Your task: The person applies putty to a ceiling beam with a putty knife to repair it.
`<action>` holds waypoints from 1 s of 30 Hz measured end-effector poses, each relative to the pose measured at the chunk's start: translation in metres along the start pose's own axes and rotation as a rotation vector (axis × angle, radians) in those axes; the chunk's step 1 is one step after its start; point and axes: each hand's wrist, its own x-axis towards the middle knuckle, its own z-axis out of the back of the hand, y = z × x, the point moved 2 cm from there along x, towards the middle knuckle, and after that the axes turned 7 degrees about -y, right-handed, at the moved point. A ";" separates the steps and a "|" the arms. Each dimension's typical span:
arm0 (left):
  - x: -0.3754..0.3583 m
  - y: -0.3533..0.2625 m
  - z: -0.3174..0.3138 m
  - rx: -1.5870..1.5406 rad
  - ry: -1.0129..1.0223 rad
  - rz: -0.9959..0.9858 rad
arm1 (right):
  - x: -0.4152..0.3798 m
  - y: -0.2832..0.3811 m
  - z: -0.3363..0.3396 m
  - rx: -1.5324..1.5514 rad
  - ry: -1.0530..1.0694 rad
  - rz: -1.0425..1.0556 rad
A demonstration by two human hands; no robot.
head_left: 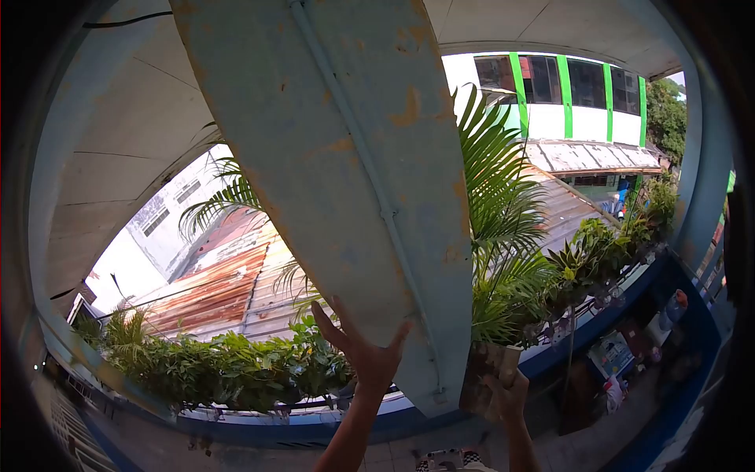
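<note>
A pale blue-grey pillar with brown worn patches rises in front of me, a thin painted pipe running along its face. My left hand is raised against the pillar's lower part in this view, fingers spread and holding nothing. To the right of the pillar, my right hand is closed around a brown, flat-looking tool with a pale stubby handle. I cannot tell what kind of tool it is. Its brown part overlaps the pillar's right edge.
Leafy potted plants line the blue ledge behind the pillar. Palm fronds spread at its right. A table with bags and papers stands at lower right. Rusty roofs lie beyond.
</note>
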 end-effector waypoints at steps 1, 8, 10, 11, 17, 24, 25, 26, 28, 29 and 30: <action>0.014 -0.011 -0.008 0.008 -0.003 0.006 | 0.002 0.002 -0.001 0.016 0.004 0.019; 0.032 -0.024 -0.044 0.216 -0.080 0.080 | 0.014 -0.004 -0.007 0.015 0.020 0.080; 0.030 -0.015 -0.042 0.190 -0.077 0.083 | 0.010 -0.001 -0.009 0.089 0.030 0.025; 0.029 -0.012 -0.041 0.179 -0.098 0.040 | 0.009 -0.004 -0.009 0.085 0.029 0.012; 0.025 -0.005 -0.040 0.181 -0.113 -0.017 | 0.031 0.016 -0.017 0.003 -0.058 0.088; 0.019 0.007 -0.039 0.200 -0.086 -0.075 | 0.081 0.075 -0.032 -0.131 0.056 0.383; 0.019 0.006 -0.040 0.204 -0.088 -0.063 | 0.087 0.082 -0.033 -0.139 0.066 0.384; 0.019 0.003 -0.038 0.190 -0.091 -0.068 | 0.092 0.088 -0.034 -0.164 0.073 0.434; 0.020 0.001 -0.037 0.184 -0.090 -0.060 | 0.097 0.102 -0.036 -0.197 0.093 0.478; 0.019 0.001 -0.037 0.181 -0.085 -0.075 | 0.096 0.112 -0.038 -0.231 0.091 0.524; 0.019 0.001 -0.036 0.178 -0.083 -0.090 | 0.096 0.121 -0.039 -0.262 0.090 0.572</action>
